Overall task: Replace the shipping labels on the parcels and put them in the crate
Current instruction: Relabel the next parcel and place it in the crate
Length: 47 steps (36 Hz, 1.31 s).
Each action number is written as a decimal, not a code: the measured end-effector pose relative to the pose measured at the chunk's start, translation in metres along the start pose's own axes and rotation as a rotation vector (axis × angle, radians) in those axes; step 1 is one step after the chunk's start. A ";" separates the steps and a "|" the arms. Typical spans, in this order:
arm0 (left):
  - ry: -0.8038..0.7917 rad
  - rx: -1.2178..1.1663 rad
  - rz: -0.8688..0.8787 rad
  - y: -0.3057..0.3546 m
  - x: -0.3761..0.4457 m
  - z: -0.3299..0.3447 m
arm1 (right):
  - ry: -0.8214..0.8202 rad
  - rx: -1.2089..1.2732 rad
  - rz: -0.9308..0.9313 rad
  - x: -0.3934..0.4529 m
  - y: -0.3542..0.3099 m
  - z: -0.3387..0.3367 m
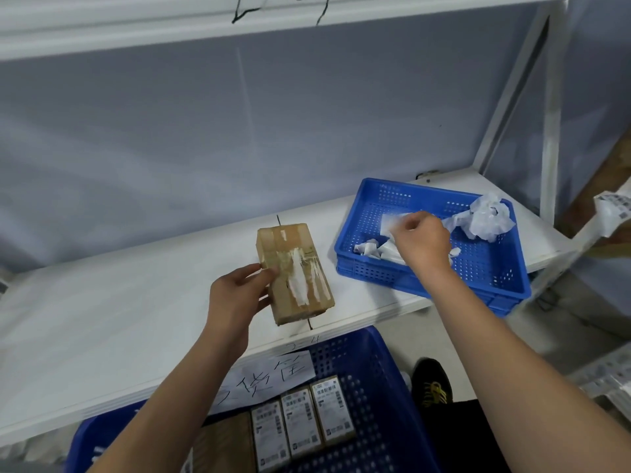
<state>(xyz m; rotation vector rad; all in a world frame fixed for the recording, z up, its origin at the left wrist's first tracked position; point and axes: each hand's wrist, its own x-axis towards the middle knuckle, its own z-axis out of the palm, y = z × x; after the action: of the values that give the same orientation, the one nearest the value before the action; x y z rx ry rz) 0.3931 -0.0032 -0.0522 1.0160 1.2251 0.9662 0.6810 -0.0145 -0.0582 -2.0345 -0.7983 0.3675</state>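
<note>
A brown cardboard parcel (pixel 294 272) lies on the white shelf (pixel 102 319), its top showing torn white label remains. My left hand (pixel 235 297) grips the parcel's left side, thumb on its top edge. My right hand (pixel 421 242) hovers over the small blue tray (pixel 495 268) on the shelf, fingers curled round a white piece of label (pixel 392 223). Crumpled white label scraps (pixel 486 218) lie in that tray. Below the shelf stands a large blue crate (pixel 372 397) holding three parcels with fresh labels (pixel 300 421).
A handwritten paper sign (pixel 269 377) hangs on the crate's rim. A strip of printed labels (pixel 611 213) shows at the right edge. The white shelf post (pixel 551 131) rises behind the tray. A black shoe (pixel 432 384) stands on the floor beside the crate.
</note>
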 end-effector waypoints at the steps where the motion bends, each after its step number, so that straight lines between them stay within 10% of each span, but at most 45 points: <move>1: 0.002 -0.003 0.002 0.000 -0.001 -0.002 | -0.003 0.101 0.017 -0.006 -0.007 0.000; 15: -0.037 0.057 0.066 -0.007 -0.015 -0.052 | -0.840 0.390 0.216 -0.101 -0.067 0.085; 47: 0.082 0.315 -0.113 -0.091 0.039 -0.146 | -0.760 -0.042 -0.019 -0.148 -0.047 0.229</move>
<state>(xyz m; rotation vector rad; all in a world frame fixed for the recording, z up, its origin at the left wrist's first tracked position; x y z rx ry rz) 0.2547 0.0215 -0.1591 1.1450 1.5197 0.7467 0.4298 0.0516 -0.1532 -1.9144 -1.2759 1.1577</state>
